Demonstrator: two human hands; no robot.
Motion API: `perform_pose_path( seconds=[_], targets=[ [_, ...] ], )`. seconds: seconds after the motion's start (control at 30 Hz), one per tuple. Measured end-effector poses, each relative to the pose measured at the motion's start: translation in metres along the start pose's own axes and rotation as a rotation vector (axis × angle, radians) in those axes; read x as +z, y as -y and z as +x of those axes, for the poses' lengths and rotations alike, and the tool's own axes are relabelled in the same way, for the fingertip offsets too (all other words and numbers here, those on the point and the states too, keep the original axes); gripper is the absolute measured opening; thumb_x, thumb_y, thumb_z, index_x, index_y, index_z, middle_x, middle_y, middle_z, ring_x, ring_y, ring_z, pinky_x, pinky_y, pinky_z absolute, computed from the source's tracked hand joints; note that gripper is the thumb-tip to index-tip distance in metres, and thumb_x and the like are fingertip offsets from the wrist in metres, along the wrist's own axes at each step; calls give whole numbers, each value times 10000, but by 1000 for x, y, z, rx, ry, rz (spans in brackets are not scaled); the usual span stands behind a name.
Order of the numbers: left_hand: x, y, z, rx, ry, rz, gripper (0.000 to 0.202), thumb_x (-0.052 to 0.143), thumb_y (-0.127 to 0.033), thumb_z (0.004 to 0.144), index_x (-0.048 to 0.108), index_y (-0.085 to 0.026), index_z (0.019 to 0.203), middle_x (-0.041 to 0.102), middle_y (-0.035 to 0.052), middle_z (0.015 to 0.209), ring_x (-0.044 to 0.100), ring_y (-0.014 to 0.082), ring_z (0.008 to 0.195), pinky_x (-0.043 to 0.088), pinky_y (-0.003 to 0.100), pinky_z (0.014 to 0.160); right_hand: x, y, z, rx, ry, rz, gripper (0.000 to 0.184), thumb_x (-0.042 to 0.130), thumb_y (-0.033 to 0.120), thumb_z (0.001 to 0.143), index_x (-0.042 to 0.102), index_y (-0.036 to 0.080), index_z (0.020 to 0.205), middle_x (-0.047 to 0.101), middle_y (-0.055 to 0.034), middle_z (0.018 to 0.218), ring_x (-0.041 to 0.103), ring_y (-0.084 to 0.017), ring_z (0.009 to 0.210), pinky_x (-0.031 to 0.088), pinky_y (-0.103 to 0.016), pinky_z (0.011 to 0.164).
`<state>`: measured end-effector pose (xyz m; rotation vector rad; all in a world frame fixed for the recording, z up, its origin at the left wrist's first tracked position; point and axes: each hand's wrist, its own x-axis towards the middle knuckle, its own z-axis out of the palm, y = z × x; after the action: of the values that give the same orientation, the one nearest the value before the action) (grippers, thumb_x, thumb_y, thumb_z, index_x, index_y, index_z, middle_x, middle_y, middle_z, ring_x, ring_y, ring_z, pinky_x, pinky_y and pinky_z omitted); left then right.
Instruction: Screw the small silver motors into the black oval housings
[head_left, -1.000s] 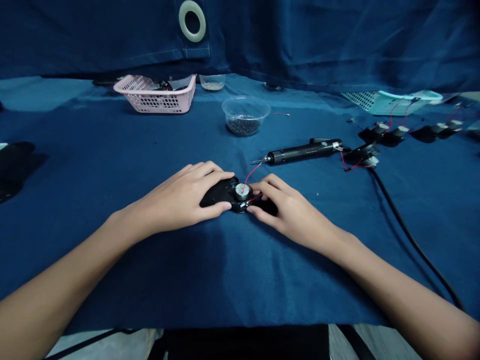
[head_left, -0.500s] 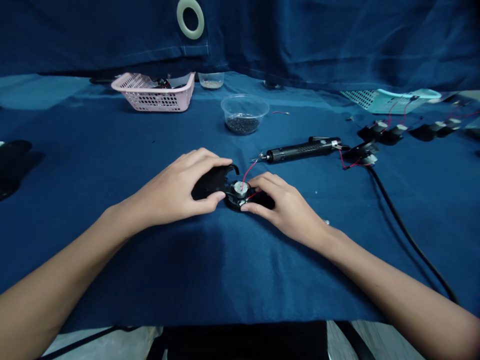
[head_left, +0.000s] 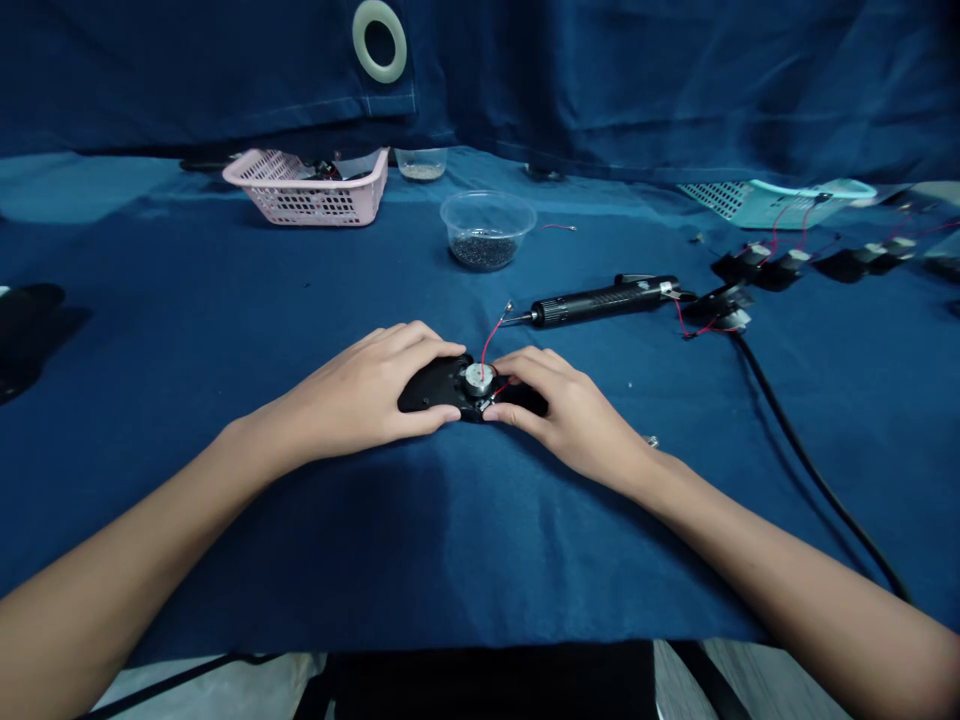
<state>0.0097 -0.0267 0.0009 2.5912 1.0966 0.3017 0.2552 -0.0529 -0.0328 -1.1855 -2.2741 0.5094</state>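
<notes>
A black plastic housing lies on the cloth between my hands. Set in its middle is a small silver motor, from which a red wire with a metal end sticks up. My left hand grips the left part of the housing, thumb at the near edge and fingers at the far edge. Around the right part, beside the motor, my right hand is closed, its fingertips near a second short red wire. The palms hide the housing's outer ends.
Beyond my right hand lies a black electric screwdriver with its cable. Behind stand a clear bowl of dark screws, a pink basket and a green basket. Several motor assemblies sit at the right.
My left hand has lowered the left black piece, which stood tilted, so that it now lies flat in line with the motor part. My right hand has hardly moved.
</notes>
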Motion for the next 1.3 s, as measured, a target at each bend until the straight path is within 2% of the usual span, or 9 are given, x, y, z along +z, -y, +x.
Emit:
perform_pose_path(
  seconds=[0.4,0.67,1.3],
  targets=[
    [2,1,1,10,-2,12,564,612,-535,895,507,-243,1367,565,46,1285,553,245,1149,438,407,1006,-1,-1,1,1,12,-1,266,659,359,907,610,200,1115,673,-63,1145,593,-221,1037,471,-395,947],
    [2,-2,0,-21,18,12,609,573,-620,897,498,-222,1352,562,66,1266,560,266,1136,455,431,972,-1,-1,1,-3,17,-15,286,647,379,910,616,192,1124,673,-67,1157,591,-221,1046,464,-389,951],
    [-3,-1,2,7,71,17,526,578,-583,917,507,-239,1308,563,39,1251,551,241,1130,442,386,963,2,-5,1,-48,13,-36,332,618,404,917,619,169,1152,671,-65,1149,588,-206,1024,442,-346,929]
  ],
)
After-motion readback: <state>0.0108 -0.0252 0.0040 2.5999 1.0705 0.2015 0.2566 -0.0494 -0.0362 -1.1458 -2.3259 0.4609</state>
